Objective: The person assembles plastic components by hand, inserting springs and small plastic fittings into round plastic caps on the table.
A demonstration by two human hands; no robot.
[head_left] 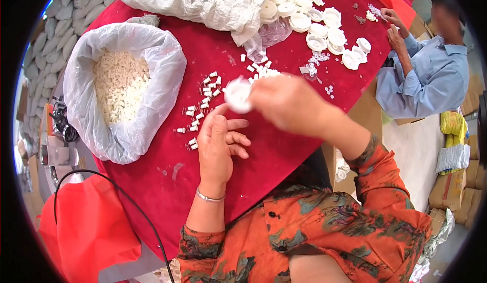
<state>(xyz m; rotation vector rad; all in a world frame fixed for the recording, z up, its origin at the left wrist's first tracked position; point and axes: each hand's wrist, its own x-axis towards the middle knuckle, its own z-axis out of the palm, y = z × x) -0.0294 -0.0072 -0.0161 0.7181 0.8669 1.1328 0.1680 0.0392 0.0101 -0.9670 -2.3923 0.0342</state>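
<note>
Over the red cloth, my right hand (289, 105) pinches a white round plastic part (237, 95), smeared by motion. Just below it is my left hand (219, 143), its fingers apart and nothing visible in them. The left index fingertip is close to the round part's lower edge; whether they touch, I cannot tell. Several small white cylindrical plastic pieces (205, 100) lie scattered left of the round part, some with what look like thin metal ends. A pile of more white pieces (264, 71) is partly hidden behind my right hand.
A plastic-lined bag (170, 62) of small cream pieces stands at left. Stacked white round parts (318, 30), tiny clear rings (315, 63) and a white woven sack (187, 1) lie farther back. A person in a blue shirt (431, 80) works at right. A black cable (134, 207) curves near a red bag (89, 227).
</note>
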